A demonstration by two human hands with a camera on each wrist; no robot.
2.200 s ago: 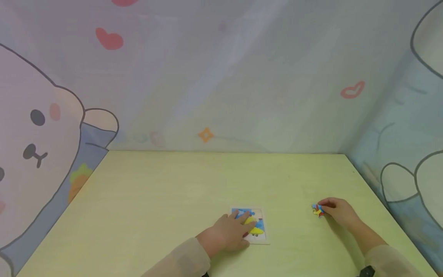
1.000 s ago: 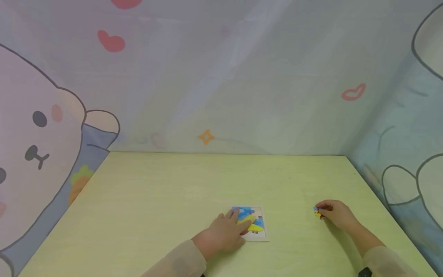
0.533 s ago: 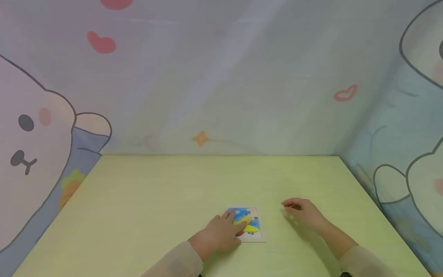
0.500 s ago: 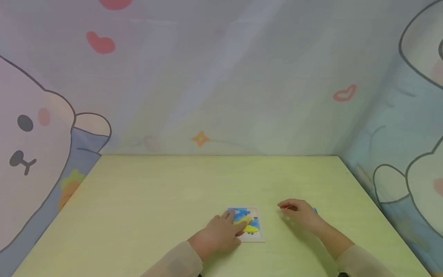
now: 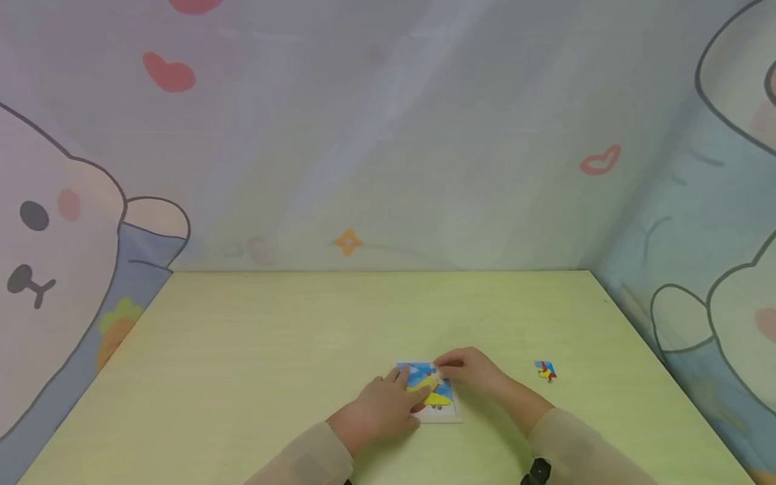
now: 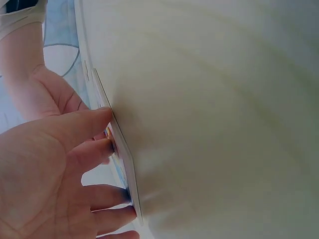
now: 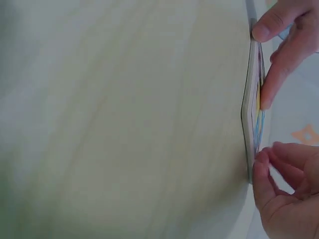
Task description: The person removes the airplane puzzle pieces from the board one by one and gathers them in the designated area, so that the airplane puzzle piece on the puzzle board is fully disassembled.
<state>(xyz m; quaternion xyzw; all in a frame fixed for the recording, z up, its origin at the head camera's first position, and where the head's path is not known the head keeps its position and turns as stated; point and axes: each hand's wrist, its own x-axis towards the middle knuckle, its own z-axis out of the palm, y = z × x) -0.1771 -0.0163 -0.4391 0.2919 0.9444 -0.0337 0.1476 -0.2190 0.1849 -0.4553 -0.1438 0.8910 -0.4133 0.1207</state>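
Observation:
A small square jigsaw puzzle board (image 5: pixel 447 413) with a pale frame lies on the table, its picture blue and yellow. My left hand (image 5: pixel 384 407) rests spread over its left side, fingertips on the picture. In the left wrist view, the left thumb (image 6: pixel 102 117) touches the frame's edge. My right hand (image 5: pixel 475 372) is at the board's upper right corner, thumb and index finger brought together. In the right wrist view, the right fingertips (image 7: pixel 260 167) pinch right at the board's edge; the puzzle piece between them is mostly hidden.
One loose puzzle piece (image 5: pixel 546 371), blue, red and yellow, lies on the pale yellow table (image 5: pixel 291 337) right of the board. A cartoon-printed backdrop (image 5: pixel 376 148) rises behind the table and along both sides.
My right hand has moved left from the loose pieces to the board's upper right corner. One piece stays behind on the table. My left hand stays on the board.

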